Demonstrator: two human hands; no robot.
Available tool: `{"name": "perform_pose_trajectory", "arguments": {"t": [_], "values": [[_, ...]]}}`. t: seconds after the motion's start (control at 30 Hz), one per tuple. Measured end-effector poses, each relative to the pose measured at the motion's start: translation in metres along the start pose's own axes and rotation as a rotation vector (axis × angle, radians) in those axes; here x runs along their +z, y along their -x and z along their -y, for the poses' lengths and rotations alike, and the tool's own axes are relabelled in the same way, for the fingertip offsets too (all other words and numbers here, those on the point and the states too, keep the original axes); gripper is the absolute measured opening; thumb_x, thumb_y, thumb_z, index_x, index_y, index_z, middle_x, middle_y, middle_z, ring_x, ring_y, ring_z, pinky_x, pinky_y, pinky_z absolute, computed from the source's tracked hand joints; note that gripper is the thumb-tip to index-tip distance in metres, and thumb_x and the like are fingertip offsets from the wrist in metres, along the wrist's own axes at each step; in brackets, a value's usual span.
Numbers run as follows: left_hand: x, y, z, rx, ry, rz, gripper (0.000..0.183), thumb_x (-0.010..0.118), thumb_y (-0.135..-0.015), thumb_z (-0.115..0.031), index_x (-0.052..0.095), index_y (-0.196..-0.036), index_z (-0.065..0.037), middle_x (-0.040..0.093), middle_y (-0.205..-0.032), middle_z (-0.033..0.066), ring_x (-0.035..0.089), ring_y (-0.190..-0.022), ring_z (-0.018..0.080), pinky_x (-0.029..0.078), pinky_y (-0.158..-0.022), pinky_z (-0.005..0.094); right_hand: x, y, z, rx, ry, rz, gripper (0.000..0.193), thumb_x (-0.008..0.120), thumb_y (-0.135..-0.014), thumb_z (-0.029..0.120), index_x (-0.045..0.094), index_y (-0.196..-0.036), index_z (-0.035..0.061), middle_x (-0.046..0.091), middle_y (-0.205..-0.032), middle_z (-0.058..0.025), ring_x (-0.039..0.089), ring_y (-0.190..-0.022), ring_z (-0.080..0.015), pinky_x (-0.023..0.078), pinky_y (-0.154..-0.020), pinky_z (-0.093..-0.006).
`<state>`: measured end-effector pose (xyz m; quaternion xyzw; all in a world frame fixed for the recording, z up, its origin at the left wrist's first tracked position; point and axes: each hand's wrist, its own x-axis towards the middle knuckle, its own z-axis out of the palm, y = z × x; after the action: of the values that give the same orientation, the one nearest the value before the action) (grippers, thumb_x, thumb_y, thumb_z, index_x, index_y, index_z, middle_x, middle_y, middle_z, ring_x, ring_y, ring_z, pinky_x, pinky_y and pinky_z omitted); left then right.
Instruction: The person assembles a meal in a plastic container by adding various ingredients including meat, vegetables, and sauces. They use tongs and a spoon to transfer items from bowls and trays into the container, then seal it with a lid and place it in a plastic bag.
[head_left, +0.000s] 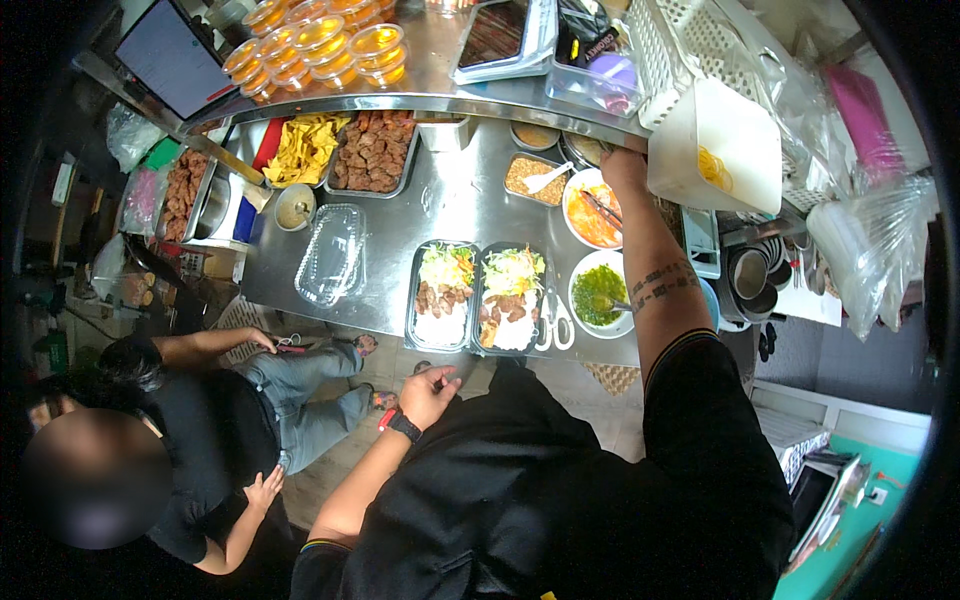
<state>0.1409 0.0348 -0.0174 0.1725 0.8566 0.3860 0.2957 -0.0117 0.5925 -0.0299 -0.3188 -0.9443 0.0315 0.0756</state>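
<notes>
My right arm reaches far across the steel counter [390,270], and my right hand [624,168] is beside small round tubs at the shelf edge. Its fingers are hidden, so what it touches cannot be made out. My left hand [430,395] hangs before my waist off the counter's near edge, fingers curled in with nothing visible in them. Between the hands, two black trays, the left tray [411,300] and the right tray [500,352], hold rice, browned meat and shredded vegetables. White-handled scissors [556,330] lie beside the right tray.
Right of the trays stand a bowl of chopped greens [574,305] and a bowl of orange shreds [570,222] with tongs. A clear lid [333,255] lies left. Meat pans [372,190] sit behind; lidded orange cups [320,50] fill the shelf. A co-worker [215,450] stands left.
</notes>
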Motion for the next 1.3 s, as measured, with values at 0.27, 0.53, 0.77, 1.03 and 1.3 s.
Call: {"name": "perform_pose_trajectory", "arguments": {"t": [0.27,0.53,0.77,1.03,1.3], "values": [[-0.007,-0.030,0.000,0.258,-0.106,-0.004,0.033,0.075,-0.089,-0.024,0.073,-0.117,-0.007,0.067,-0.081,0.0113,0.067,-0.067,0.0243,0.054,-0.064,0.0356,-0.059,0.104,-0.038,-0.395,0.211,-0.055,0.031,0.059,-0.097,0.031,0.070,-0.102,0.0025,0.073,-0.092,-0.0194,0.070,-0.082,-0.0350,0.056,-0.074,-0.0461],[0.022,-0.080,-0.011,0.330,-0.159,0.015,0.034,0.078,-0.085,-0.024,0.073,-0.111,-0.003,0.069,-0.085,0.0159,0.069,-0.076,0.0320,0.056,-0.070,0.0411,-0.170,0.315,0.005,0.038,-0.491,0.914,0.038,0.065,-0.097,0.036,0.075,-0.106,0.0008,0.075,-0.083,-0.0119,0.068,-0.069,-0.0181,0.055,-0.068,-0.0372],[0.044,-0.098,-0.005,0.167,-0.058,0.019,0.026,0.077,-0.087,-0.026,0.075,-0.087,0.000,0.073,-0.076,0.0156,0.072,-0.067,0.0290,0.055,-0.064,0.0380,-0.136,0.336,0.039,-0.108,-0.335,0.827,0.041,0.065,-0.092,0.042,0.075,-0.097,0.0022,0.073,-0.093,-0.0235,0.069,-0.088,-0.0433,0.053,-0.082,-0.0511],[0.041,-0.097,-0.002,0.151,-0.062,0.029,0.029,0.078,-0.084,-0.032,0.078,-0.091,-0.004,0.073,-0.073,0.0148,0.071,-0.066,0.0310,0.056,-0.065,0.0394,-0.181,0.308,0.015,-0.141,-0.339,0.642,0.039,0.065,-0.093,0.040,0.074,-0.101,0.0029,0.072,-0.088,-0.0244,0.069,-0.087,-0.0438,0.054,-0.080,-0.0525],[0.033,-0.065,-0.016,0.064,-0.026,-0.017,0.032,0.078,-0.087,-0.030,0.077,-0.101,-0.001,0.073,-0.075,0.0141,0.068,-0.061,0.0196,0.054,-0.061,0.0330,-0.079,0.096,-0.032,-0.141,-0.036,-0.215,0.039,0.064,-0.094,0.040,0.069,-0.111,0.0050,0.071,-0.104,-0.0248,0.067,-0.097,-0.0456,0.053,-0.084,-0.0544]]}}
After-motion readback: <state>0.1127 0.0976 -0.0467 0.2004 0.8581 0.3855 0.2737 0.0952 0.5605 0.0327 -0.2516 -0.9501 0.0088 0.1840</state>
